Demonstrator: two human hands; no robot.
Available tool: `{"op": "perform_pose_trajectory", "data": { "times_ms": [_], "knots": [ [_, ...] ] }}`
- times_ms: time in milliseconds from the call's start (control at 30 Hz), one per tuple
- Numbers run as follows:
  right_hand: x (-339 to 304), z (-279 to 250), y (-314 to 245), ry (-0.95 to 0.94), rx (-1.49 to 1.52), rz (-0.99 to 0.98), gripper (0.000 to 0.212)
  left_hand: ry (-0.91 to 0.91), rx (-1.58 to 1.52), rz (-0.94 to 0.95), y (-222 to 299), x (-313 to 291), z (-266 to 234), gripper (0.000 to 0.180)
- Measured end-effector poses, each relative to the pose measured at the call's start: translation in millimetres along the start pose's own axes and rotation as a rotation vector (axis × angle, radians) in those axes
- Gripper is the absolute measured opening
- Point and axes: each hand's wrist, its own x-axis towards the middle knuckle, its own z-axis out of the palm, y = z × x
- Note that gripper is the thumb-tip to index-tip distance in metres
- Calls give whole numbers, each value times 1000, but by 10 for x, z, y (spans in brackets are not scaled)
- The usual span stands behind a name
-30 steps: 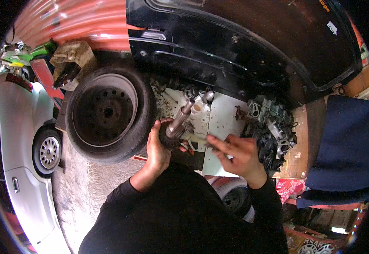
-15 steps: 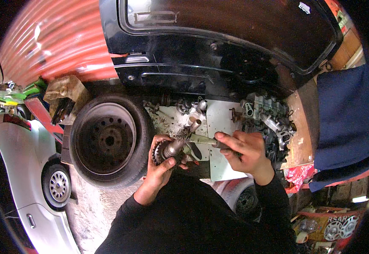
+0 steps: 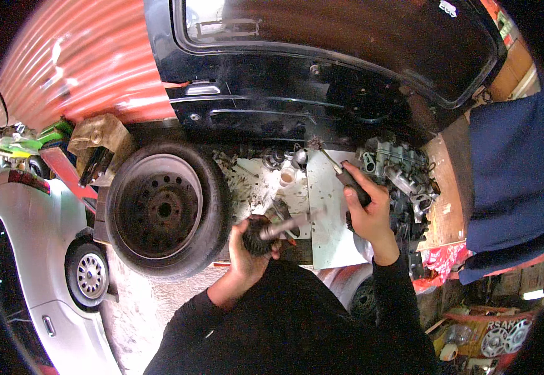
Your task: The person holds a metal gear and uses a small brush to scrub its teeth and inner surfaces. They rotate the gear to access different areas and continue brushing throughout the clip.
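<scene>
My left hand (image 3: 244, 261) is wrapped round a dark toothed gear (image 3: 256, 239) with a bare metal shaft. The shaft points to the right and is smeared by motion. In my right hand (image 3: 373, 219) is a hand tool (image 3: 354, 186) with a dark handle and a thin shank. A dark bristly tuft sits at its far end; whether that is a brush or a wad caught on the tip I cannot tell. The tool tilts up and left, apart from the gear, over the white bench top (image 3: 328, 215).
A wheel with tyre (image 3: 219, 206) lies at the left. Small metal parts (image 3: 276, 157) and a round cup (image 3: 286, 179) stand at the bench's back. An engine part (image 3: 397, 164) sits to the right. A dark car panel (image 3: 272, 78) rises behind; a silver car (image 3: 59, 319) stands far left.
My right hand has swung the tool up and right, off the shaft. My left hand has moved slightly right and down with the gear, and its shaft now points more to the right.
</scene>
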Motion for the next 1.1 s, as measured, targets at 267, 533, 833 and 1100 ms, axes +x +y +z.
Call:
{"op": "perform_pose_trajectory", "data": {
  "times_ms": [267, 533, 833, 1100],
  "knots": [
    [-561, 215, 222, 10, 162, 263, 40, -14, -57, 1, -7, -55, -195, 49],
    [-710, 368, 62, 9, 144, 91, 42, 249, 186, 472, -25, -102, -43, 38],
    [-811, 617, -95, -155, 129, 31, 44, 242, 283, 536, 56, -243, -12, 40],
    [-893, 689, -100, -122, 181, 107, 43, 167, 340, 633, -8, -364, -31, 48]
  ]
}}
